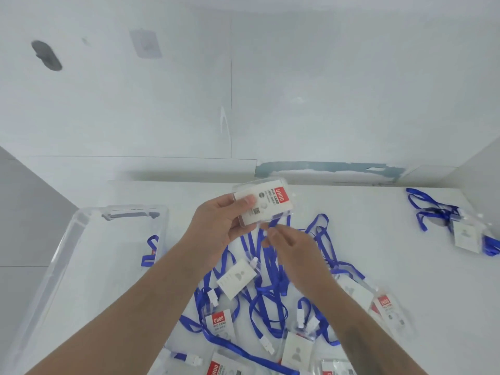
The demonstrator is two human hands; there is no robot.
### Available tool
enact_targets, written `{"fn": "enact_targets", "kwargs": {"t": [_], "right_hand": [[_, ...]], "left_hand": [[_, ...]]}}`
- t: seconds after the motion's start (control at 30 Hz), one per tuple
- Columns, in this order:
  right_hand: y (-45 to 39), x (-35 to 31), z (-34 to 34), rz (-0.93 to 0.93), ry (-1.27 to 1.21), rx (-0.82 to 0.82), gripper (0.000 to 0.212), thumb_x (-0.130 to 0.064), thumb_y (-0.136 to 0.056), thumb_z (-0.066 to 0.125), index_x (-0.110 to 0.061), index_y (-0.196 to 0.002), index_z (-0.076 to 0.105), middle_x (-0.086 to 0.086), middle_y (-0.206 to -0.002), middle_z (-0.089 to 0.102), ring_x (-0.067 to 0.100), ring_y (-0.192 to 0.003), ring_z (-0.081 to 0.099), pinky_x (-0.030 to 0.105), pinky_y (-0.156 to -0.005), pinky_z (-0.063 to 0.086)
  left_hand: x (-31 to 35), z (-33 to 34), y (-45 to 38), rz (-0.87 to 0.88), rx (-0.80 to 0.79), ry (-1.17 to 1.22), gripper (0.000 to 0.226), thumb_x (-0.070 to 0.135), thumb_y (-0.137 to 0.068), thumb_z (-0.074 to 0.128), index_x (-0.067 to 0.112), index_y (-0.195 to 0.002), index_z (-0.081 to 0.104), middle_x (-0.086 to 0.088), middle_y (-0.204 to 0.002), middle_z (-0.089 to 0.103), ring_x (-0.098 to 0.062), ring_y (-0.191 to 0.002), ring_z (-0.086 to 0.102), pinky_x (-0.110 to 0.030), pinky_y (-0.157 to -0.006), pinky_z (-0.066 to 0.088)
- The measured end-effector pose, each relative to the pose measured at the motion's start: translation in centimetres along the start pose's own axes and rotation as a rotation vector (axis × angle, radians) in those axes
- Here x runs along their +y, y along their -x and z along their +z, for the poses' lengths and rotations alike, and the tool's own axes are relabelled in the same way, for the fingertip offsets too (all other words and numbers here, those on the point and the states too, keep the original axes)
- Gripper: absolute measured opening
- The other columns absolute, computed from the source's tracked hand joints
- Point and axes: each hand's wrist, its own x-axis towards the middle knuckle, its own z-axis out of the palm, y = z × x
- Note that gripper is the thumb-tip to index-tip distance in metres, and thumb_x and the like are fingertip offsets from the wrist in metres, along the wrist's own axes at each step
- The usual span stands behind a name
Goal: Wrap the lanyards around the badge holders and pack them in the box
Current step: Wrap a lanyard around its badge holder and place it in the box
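My left hand [216,226] holds a clear badge holder [263,205] with a white card and a red label, raised above the table, thumb on its face. My right hand [289,244] pinches the blue lanyard [273,226] just below that holder. Beneath my hands lies a tangled pile of several badge holders with blue lanyards [259,299]. A clear plastic box [81,239] stands on the left, with one wrapped badge [151,253] visible through its right wall.
Another badge with a blue lanyard [460,228] lies apart at the right on the white table [378,253]. A white wall rises right behind the table. Grey floor shows at the left.
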Motion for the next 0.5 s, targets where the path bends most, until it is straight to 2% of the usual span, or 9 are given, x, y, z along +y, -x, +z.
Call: {"fn": "enact_targets", "kwargs": {"t": [0.1,0.17,0.23,0.3,0.33,0.4,0.5], "right_hand": [[0.9,-1.6,0.9,-0.122,0.360,-0.113,0.026,-0.036,-0.102,0.040,-0.022,-0.088,0.058,-0.010,-0.071,0.058,0.003,-0.056,0.048,0.018,-0.056,0.040],[1.5,-2.9,0.1,-0.191,0.564,-0.148,0.028,-0.039,-0.103,0.037,-0.024,-0.092,0.058,-0.008,-0.075,0.054,0.005,-0.063,0.048,0.021,-0.061,0.039],[2.0,-4.3,-1.3,-0.236,0.670,-0.153,0.031,-0.040,-0.103,0.037,-0.023,-0.097,0.062,-0.008,-0.081,0.058,0.006,-0.070,0.054,0.023,-0.066,0.045],[2.1,-5.6,-2.6,-0.270,0.714,-0.136,0.029,-0.039,-0.101,0.042,-0.023,-0.101,0.066,-0.007,-0.092,0.066,0.011,-0.084,0.062,0.030,-0.077,0.053],[1.9,-6.2,-3.3,-0.302,0.709,-0.119,0.026,-0.039,-0.099,0.045,-0.026,-0.102,0.068,-0.009,-0.095,0.068,0.010,-0.087,0.062,0.031,-0.080,0.053],[1.2,-7.2,-4.5,-0.356,0.645,-0.108,0.018,-0.039,-0.095,0.054,-0.034,-0.099,0.071,-0.016,-0.092,0.070,0.002,-0.083,0.061,0.024,-0.078,0.051],[-0.4,-8.0,-6.1,-0.305,0.446,-0.134,0.007,-0.034,-0.089,0.068,-0.034,-0.091,0.075,-0.026,-0.081,0.070,-0.008,-0.070,0.061,0.008,-0.062,0.045]], "left_hand": [[-0.6,0.6,0.0,0.104,0.121,-0.173,0.011,0.011,-0.090,0.068,0.012,-0.099,0.075,-0.001,-0.088,0.078,-0.017,-0.081,0.076,-0.027,-0.070,0.060],[-0.9,0.2,-0.2,0.237,0.223,-0.454,0.011,0.015,-0.090,0.068,0.021,-0.095,0.076,0.010,-0.078,0.077,-0.012,-0.073,0.074,-0.028,-0.066,0.061],[-1.2,-0.5,-0.3,0.341,0.271,-0.778,0.013,0.023,-0.091,0.066,0.029,-0.086,0.076,0.016,-0.078,0.075,-0.017,-0.066,0.070,-0.037,-0.065,0.060],[-1.5,-1.2,0.0,0.371,0.282,-0.967,0.018,0.027,-0.091,0.062,0.028,-0.078,0.074,0.017,-0.080,0.074,-0.014,-0.058,0.064,-0.038,-0.063,0.059],[-1.6,-1.5,0.1,0.354,0.253,-0.995,0.018,0.027,-0.091,0.062,0.029,-0.076,0.073,0.017,-0.081,0.074,-0.012,-0.057,0.063,-0.037,-0.063,0.059],[-1.6,-2.0,0.5,0.247,0.113,-0.955,0.015,0.027,-0.090,0.065,0.029,-0.080,0.076,0.012,-0.078,0.075,-0.019,-0.067,0.070,-0.041,-0.070,0.061],[-1.2,-2.0,1.6,0.014,-0.112,-0.718,0.011,0.021,-0.089,0.070,0.028,-0.083,0.076,0.006,-0.085,0.077,-0.015,-0.082,0.074,-0.038,-0.080,0.061]]}}
